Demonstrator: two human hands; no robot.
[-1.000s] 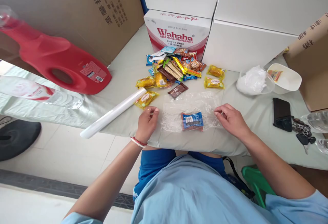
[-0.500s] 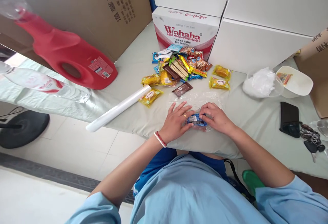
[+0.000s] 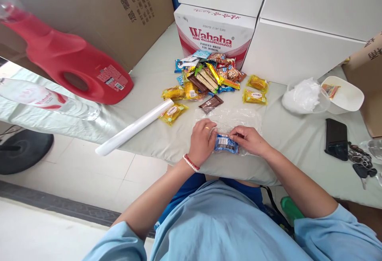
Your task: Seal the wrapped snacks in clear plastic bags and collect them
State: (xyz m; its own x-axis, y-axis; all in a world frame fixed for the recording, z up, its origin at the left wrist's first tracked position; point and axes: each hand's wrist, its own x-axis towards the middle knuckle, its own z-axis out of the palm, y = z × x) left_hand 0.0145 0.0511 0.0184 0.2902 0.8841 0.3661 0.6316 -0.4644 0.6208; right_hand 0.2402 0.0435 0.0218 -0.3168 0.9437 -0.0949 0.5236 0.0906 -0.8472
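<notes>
A blue snack packet (image 3: 226, 145) with a white barcode label lies on a sheet of clear plastic film (image 3: 234, 118) near the table's front edge. On its left side, my left hand (image 3: 203, 141) has its fingers curled and its thumb at the packet's edge. My right hand (image 3: 250, 140) pinches the packet's upper right corner between thumb and forefinger. Just beyond the film sits a brown wrapped snack (image 3: 211, 104), touched by neither hand.
Behind is a heap of wrapped snacks (image 3: 205, 74) against a Wahaba-style white-and-red carton (image 3: 215, 34). Yellow packets (image 3: 255, 96) lie nearby. Leftward are a white roll (image 3: 134, 127), a water bottle (image 3: 50, 100) and a red jug (image 3: 74, 60); rightward, a bowl (image 3: 349, 98), phone (image 3: 336, 139) and keys (image 3: 361, 165).
My left hand has drawn back from lying spread across the packet to a curled grip at its left side. More of the blue packet now shows. The view has shifted slightly.
</notes>
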